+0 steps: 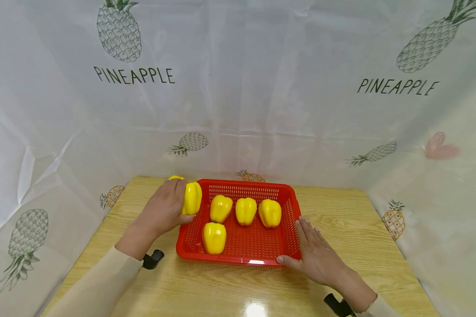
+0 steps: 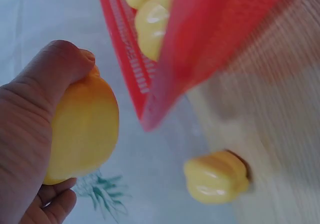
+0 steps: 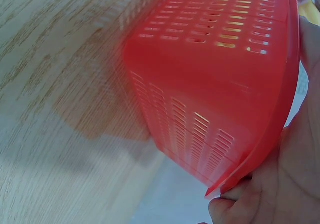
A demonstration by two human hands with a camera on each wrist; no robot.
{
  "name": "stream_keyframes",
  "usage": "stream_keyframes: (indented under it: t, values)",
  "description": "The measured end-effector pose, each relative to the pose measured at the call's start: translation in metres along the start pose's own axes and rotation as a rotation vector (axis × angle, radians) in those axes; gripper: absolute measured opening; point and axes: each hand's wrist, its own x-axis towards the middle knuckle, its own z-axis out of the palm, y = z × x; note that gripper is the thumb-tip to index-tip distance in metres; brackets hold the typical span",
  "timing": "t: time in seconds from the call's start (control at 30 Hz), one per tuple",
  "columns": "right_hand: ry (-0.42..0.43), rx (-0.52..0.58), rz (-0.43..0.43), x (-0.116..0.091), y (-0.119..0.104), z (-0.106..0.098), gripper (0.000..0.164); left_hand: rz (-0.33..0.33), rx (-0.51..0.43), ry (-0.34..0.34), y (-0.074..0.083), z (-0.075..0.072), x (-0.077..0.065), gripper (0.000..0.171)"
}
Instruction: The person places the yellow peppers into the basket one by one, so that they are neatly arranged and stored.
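My left hand (image 1: 164, 204) grips a yellow bell pepper (image 1: 192, 198) beside the left rim of a red plastic basket (image 1: 258, 261). In the left wrist view, the thumb lies along the top of this pepper and the other fingers are partly hidden behind it. At the basket's front right corner, my right hand (image 1: 321, 259) holds the rim, thumb on the front edge and fingers along the right side. Inside the basket are several yellow bell peppers (image 1: 246, 211). One more bell pepper (image 2: 216, 178) lies on the table outside it, mostly hidden behind my left hand in the head view.
The basket stands on a light wood-grain table (image 1: 333, 211). White sheeting (image 1: 246, 105) printed with pineapples hangs behind the table and along both sides. Black wrist mounts (image 1: 152, 259) show at both wrists.
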Motion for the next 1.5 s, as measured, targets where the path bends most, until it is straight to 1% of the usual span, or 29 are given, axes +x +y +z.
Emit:
stream_keyframes:
  t: [0.27,0.37,0.5,0.67,0.8,0.93,1.07,1.2,1.33,1.5]
  values:
    - [0.001,0.003,-0.001,-0.001,0.0,0.001,0.12,0.004,-0.052,-0.051,0.023,0.001,0.014,0.102]
    - [-0.001,0.005,0.0,-0.001,-0.001,0.0,0.121,0.013,-0.085,-0.051,0.032,0.003,0.019,0.1]
    - [0.003,-0.001,-0.002,-0.001,-0.001,-0.001,0.121,0.04,-0.093,-0.044,0.042,0.007,0.026,0.093]
    - [0.012,-0.008,-0.005,0.0,-0.001,-0.001,0.12,0.087,-0.075,-0.062,0.056,0.012,0.032,0.089]
    - [0.016,-0.01,-0.003,0.0,0.0,-0.001,0.12,0.101,-0.071,-0.12,0.067,0.014,0.038,0.086]
    - [0.014,-0.006,-0.002,0.0,-0.001,-0.001,0.121,0.108,-0.072,-0.161,0.077,0.018,0.043,0.085]
    - [0.008,0.004,0.002,0.0,0.0,0.0,0.121,0.12,-0.072,-0.176,0.086,0.023,0.047,0.082]
    - [0.005,0.008,0.004,0.0,0.001,0.0,0.12,0.131,-0.043,-0.183,0.093,0.03,0.05,0.078]
    - [0.004,0.003,0.004,0.001,0.001,0.0,0.12,0.146,-0.025,-0.188,0.1,0.036,0.052,0.078]
    - [0.002,-0.001,0.001,0.001,0.001,0.0,0.12,0.155,-0.021,-0.218,0.107,0.043,0.052,0.079]
